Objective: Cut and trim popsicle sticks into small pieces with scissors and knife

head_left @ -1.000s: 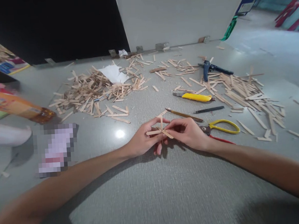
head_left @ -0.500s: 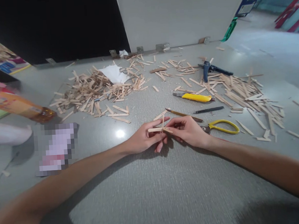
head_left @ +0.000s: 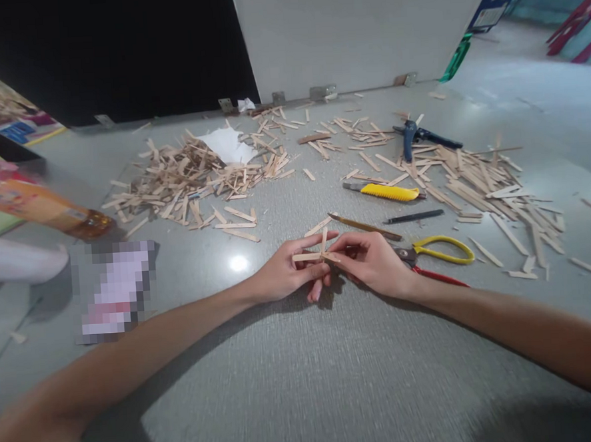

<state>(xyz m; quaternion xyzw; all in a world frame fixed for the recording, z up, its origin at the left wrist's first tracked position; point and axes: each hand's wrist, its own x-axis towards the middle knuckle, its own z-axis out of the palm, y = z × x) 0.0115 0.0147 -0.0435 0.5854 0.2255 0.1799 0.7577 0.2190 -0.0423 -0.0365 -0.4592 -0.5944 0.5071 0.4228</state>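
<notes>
Between my two hands is a small piece made of joined wooden sticks (head_left: 308, 257), with one stick pointing up and others lying roughly level. My left hand (head_left: 283, 272) pinches it from the left, thumb below and forefinger behind. From the right, the fingertips of my right hand (head_left: 372, 259) close on the short stick at its other end. Pliers (head_left: 442, 249) with one yellow and one red handle lie partly behind my right wrist. Just beyond that hand are a thin brown pointed tool (head_left: 363, 227) and a slim black tool (head_left: 415, 216).
A yellow utility knife (head_left: 391, 192) and a dark blue cutting tool (head_left: 410, 137) lie farther back. Heaps of cut sticks (head_left: 173, 182) spread left, with longer sticks (head_left: 483, 183) right. A bottle (head_left: 49, 206) and a blurred-out flat object (head_left: 117, 288) are at left. A white panel (head_left: 364, 30) stands behind.
The upright stick has turned so its broader face shows. My right hand has shifted slightly, and the red plier handle shows more. The whole view has moved a little.
</notes>
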